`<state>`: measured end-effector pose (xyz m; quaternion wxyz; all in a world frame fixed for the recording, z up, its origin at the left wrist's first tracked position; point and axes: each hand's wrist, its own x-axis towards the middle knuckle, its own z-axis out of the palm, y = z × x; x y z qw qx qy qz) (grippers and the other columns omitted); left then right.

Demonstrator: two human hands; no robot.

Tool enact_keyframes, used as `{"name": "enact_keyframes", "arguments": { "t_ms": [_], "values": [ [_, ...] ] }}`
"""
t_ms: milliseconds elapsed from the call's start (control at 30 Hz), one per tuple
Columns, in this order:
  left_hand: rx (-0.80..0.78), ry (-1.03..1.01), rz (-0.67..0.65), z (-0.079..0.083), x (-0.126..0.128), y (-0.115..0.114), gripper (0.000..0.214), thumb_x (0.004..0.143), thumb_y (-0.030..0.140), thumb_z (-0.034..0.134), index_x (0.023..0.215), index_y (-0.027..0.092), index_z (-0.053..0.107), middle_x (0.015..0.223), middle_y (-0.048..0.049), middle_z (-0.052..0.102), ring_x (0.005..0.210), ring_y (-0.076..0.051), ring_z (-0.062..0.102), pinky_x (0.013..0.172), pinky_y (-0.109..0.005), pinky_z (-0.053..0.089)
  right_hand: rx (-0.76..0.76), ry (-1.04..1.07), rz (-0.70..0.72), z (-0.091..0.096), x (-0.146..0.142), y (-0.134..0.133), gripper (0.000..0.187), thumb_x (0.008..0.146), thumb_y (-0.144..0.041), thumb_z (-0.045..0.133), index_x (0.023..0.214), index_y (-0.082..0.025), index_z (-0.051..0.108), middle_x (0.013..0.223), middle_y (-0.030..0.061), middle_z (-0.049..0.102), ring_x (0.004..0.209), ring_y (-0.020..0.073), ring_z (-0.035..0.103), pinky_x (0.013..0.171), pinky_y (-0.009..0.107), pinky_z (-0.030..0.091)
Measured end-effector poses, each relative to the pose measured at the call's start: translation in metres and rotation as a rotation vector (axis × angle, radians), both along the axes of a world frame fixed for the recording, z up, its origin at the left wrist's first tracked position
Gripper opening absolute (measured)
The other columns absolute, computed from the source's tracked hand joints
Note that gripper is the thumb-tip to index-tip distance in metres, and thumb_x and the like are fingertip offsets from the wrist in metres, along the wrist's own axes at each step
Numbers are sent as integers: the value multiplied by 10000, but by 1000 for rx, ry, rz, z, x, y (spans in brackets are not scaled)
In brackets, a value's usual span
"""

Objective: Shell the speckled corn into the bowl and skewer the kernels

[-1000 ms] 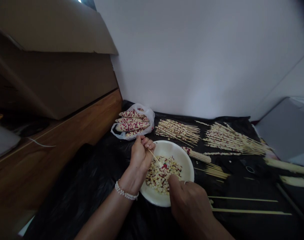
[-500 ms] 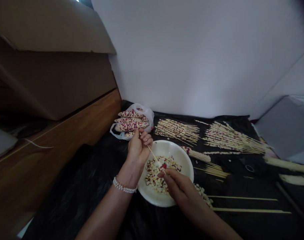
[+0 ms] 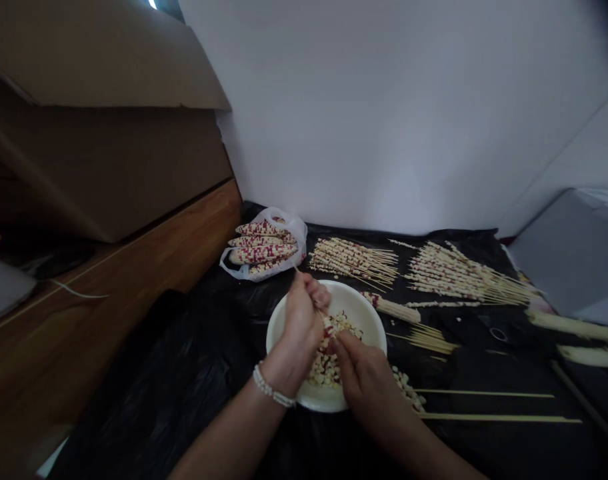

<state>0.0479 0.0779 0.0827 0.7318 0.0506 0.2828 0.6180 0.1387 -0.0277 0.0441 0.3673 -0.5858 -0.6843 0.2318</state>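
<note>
My left hand (image 3: 304, 313) is closed round a thin bamboo skewer (image 3: 323, 312), whose other end pokes up above my fist. Red and white corn kernels (image 3: 328, 325) sit on the skewer near its lower end. There my right hand (image 3: 357, 367) pinches with thumb and forefinger, apparently on a corn kernel that my fingers mostly hide. Both hands are over a white bowl (image 3: 379, 327) of loose cream and dark red corn kernels (image 3: 329, 370), partly covered by my hands.
Corn cobs (image 3: 264, 253) lie in a plastic bag (image 3: 299, 230). Behind the bowl are two piles of kernel-loaded skewers (image 3: 349, 260), (image 3: 444, 273). Right of it lie a partly stripped cob (image 3: 397, 310), bare skewers (image 3: 431, 339) and loose kernels (image 3: 407, 387). A cardboard box (image 3: 109, 153) stands left.
My left hand has moved right and down along the skewer, closer to my right hand, and its fingers have closed into a fist. My right hand has shifted slightly right.
</note>
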Motion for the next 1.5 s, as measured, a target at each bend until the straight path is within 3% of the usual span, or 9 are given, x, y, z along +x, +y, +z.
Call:
{"name": "enact_keyframes", "arguments": {
  "t_ms": [267,500,667,733,967,1100,1233,1333,1500],
  "values": [
    [48,222,-26,-4,22,-19,333,967,268,372,656,181,457,552,13,498,591,-129,576,599,-231,423,26,-59,-33,-3,16,10,309,946,-306,305,748,-211,523,609,20,592,567,149,543,582,257,366],
    [14,218,-105,-17,33,-34,306,939,258,429,655,171,504,570,-8,547,719,-174,643,681,-261,456,37,-114,-46,-7,21,15,309,947,-283,306,879,-200,595,674,30,651,584,160,586,570,261,363],
    [49,287,-225,-18,10,-19,241,936,299,470,869,142,641,876,-92,679,809,-164,653,707,-270,497,39,-428,-98,-4,39,23,293,948,-268,336,858,-213,609,627,14,650,531,149,573,518,268,286],
    [56,331,-145,-19,-5,-10,187,908,270,536,966,151,667,894,-71,671,766,-122,640,687,-229,504,63,-558,-133,0,49,26,255,931,-232,379,859,-223,624,687,16,674,567,147,583,523,269,279],
    [65,328,-107,-33,-24,-7,137,861,131,583,829,102,713,802,-46,660,660,-74,610,681,-192,547,368,-722,-157,12,59,25,356,901,-335,505,1190,-141,581,1006,121,674,921,255,594,802,381,395],
    [192,367,-269,-32,-13,-22,110,813,184,664,841,99,728,878,-74,687,744,-106,631,737,-217,550,449,-716,-60,9,43,21,348,899,-269,512,1198,-101,572,1099,140,649,1026,258,557,915,396,369],
    [282,431,-441,-31,-11,-33,206,794,257,693,940,116,727,860,-103,690,786,-155,641,755,-265,537,468,-814,-47,2,49,23,329,868,-82,412,1128,-106,612,824,86,655,735,194,574,736,345,394],
    [443,721,-507,-38,-13,-36,261,822,284,653,1054,174,702,951,-121,691,866,-207,643,777,-323,524,414,-855,-133,3,63,27,287,868,-108,448,1093,-108,627,836,92,647,738,200,582,683,325,380],
    [986,1351,-642,-45,-14,-42,256,885,217,532,1090,250,682,1147,-77,652,1081,-227,575,972,-410,424,298,-848,-182,4,72,31,250,882,-156,488,1090,-145,626,844,64,654,714,187,593,637,302,355]
  ]
}}
